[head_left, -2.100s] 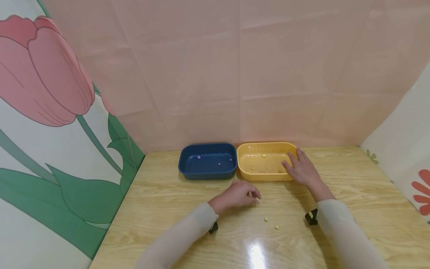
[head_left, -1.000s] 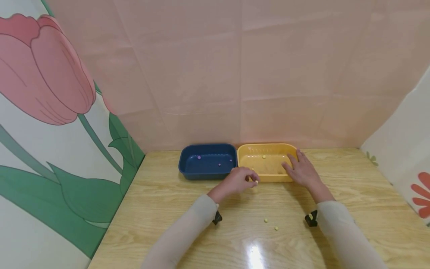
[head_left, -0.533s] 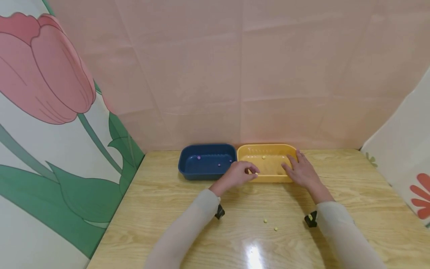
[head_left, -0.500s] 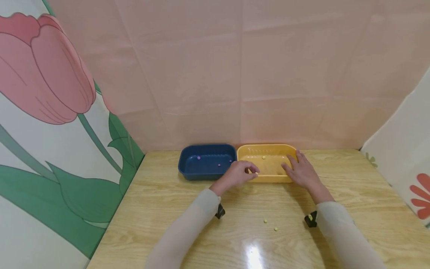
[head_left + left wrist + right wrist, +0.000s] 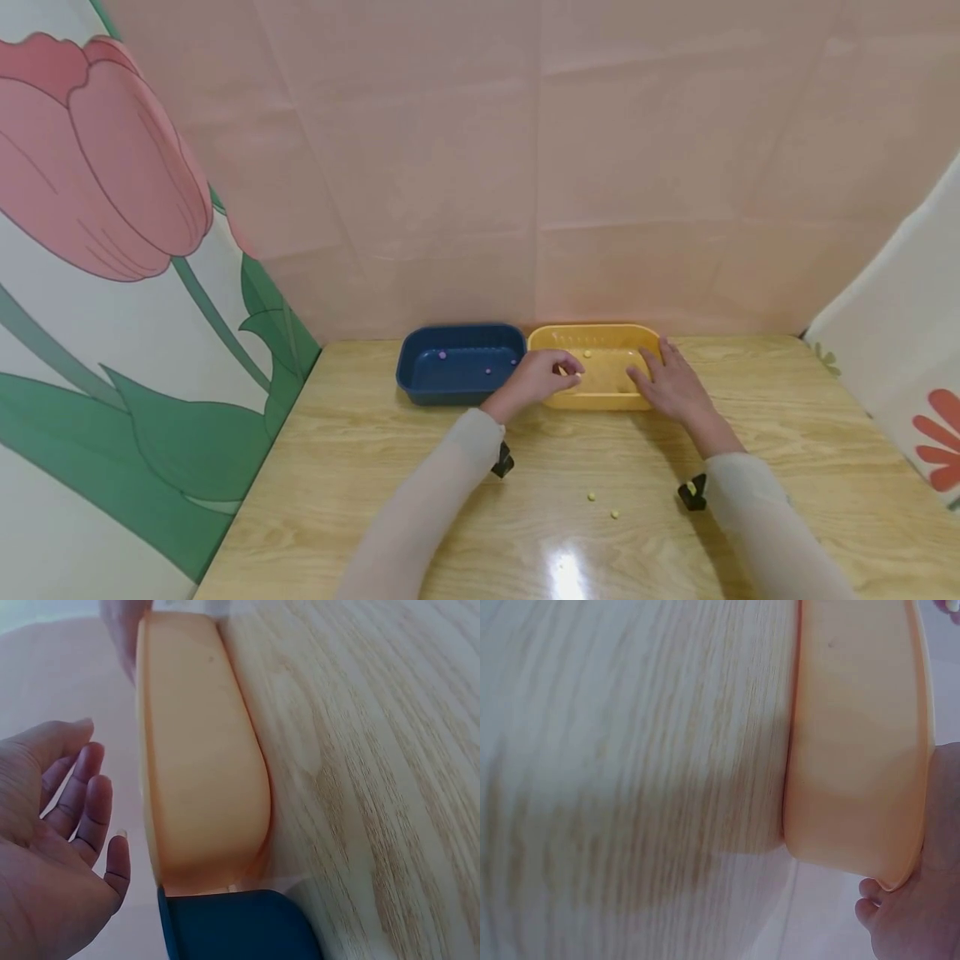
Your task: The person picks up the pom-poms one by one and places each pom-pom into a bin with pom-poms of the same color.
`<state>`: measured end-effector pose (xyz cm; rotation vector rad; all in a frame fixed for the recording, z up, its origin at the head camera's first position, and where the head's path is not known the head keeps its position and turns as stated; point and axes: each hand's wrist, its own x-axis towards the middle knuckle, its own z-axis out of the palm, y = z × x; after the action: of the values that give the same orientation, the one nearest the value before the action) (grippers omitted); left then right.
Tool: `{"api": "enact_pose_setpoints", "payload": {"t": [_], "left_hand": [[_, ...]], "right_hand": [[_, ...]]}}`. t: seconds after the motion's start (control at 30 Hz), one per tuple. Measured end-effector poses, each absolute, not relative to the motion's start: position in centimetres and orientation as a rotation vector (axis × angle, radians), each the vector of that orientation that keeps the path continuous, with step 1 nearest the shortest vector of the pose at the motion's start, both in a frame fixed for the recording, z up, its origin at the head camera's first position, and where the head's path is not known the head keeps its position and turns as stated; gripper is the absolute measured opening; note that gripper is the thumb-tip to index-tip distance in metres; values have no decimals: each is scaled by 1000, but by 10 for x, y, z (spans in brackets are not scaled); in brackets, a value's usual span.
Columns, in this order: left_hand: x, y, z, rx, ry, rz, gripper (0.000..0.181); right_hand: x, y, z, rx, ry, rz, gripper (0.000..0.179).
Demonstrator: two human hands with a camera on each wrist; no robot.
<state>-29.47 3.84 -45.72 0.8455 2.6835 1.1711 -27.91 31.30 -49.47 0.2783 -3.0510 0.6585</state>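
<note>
My left hand (image 5: 534, 379) is over the front left part of the yellow tray (image 5: 600, 402), its thumb and forefinger pinching a tiny pale yellow ball (image 5: 579, 375). The left wrist view has the left hand (image 5: 45, 825) above the rim with fingers bent; the ball is not clear there. At the tray's right end my right hand (image 5: 681, 387) grips the rim, some fingers inside and others outside. In the right wrist view, fingertips of the right hand (image 5: 919, 922) curl under the rim's corner. Inside the tray lies another yellow ball (image 5: 587, 354).
A blue tray (image 5: 450, 398) with several purple balls (image 5: 442, 355) stands against the yellow tray's left end. Two yellow balls, one nearer (image 5: 615, 515) and one farther (image 5: 591, 497), lie on the wooden table (image 5: 337, 450). A pink sheet (image 5: 450, 167) hangs behind the trays.
From the table in front of the yellow tray, my left hand has moved forward and up over its near rim with the ball. My right hand has stayed at the tray's right end.
</note>
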Motion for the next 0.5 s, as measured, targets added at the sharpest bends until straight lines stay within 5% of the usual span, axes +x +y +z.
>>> {"api": "enact_pose_setpoints", "payload": {"t": [0.5], "left_hand": [[-316,48,-462,791,2746,1121,19]], "right_hand": [[-278,314,-494,305,-3028,669,77]]}}
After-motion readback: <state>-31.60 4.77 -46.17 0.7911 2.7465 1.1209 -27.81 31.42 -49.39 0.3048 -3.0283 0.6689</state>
